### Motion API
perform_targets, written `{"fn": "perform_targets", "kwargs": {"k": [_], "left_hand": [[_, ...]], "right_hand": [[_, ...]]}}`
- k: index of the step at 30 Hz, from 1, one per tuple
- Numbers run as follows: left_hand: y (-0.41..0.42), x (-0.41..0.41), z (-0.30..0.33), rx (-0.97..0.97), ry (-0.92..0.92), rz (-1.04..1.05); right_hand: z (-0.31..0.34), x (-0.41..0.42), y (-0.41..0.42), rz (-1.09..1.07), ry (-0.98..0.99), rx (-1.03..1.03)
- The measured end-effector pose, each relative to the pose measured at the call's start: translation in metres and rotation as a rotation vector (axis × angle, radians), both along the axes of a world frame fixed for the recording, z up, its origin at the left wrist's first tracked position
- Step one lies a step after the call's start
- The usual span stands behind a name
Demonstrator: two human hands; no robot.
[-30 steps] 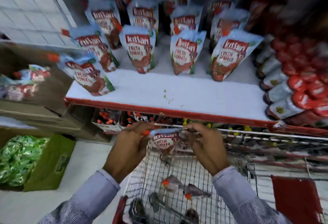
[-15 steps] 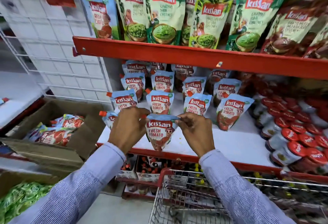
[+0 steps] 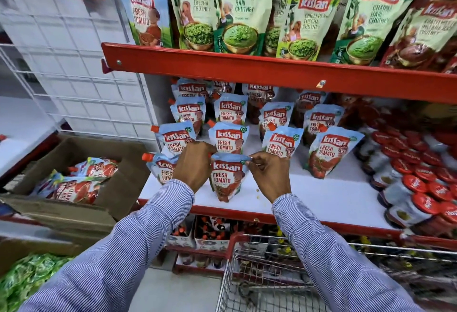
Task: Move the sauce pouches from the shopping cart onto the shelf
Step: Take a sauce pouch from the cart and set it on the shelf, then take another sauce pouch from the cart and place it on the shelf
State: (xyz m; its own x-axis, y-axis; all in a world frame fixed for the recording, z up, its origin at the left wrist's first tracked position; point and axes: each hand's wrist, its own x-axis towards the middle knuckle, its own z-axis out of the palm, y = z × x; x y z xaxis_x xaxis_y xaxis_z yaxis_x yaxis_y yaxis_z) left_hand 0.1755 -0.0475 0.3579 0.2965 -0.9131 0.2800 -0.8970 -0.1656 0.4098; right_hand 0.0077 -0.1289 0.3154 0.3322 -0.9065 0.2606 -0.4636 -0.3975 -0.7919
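Blue tomato pouch [image 3: 227, 178] pinched at its top corners by both hands [image 3: 195, 165] [image 3: 269, 174], upright on shelf [image 3: 321, 198].

Held pouch [image 3: 227, 178] reads "Kissan Fresh Tomato"; green pouch [image 3: 241, 10], "Chatpati Hari Chutney".

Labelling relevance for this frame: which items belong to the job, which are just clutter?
Job: blue Fresh Tomato sauce pouch held by left hand and right hand; white shelf; wire shopping cart.
Clutter: green chutney pouches; red-lidded jars; brown cardboard box.
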Motion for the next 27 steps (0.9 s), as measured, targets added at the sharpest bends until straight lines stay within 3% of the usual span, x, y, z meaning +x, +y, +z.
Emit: {"fn": "perform_targets", "kwargs": {"k": [8,12,15,22,27], "left_hand": [[0.014,-0.006,0.007,-0.045,-0.008,0.050],[0.051,-0.037,-0.017,-0.150,-0.028,-0.086],[0.079,-0.073,-0.070,0.048,0.071,-0.208],[0.119,-0.152,-0.227,0.579,0.291,-0.259],[0.128,-0.192,-0.310,0.815,0.286,-0.272]], "right_hand": [[0.001,-0.018,0.002,0.048,-0.034,0.066],[-0.018,-0.062,0.023,-0.016,-0.084,0.058],[-0.061,-0.110,0.045,-0.009,-0.030,0.154],[-0.218,-0.206,0.096,0.127,0.510,0.499],[-0.280,-0.218,0.126,0.326,0.706,0.602]]}}
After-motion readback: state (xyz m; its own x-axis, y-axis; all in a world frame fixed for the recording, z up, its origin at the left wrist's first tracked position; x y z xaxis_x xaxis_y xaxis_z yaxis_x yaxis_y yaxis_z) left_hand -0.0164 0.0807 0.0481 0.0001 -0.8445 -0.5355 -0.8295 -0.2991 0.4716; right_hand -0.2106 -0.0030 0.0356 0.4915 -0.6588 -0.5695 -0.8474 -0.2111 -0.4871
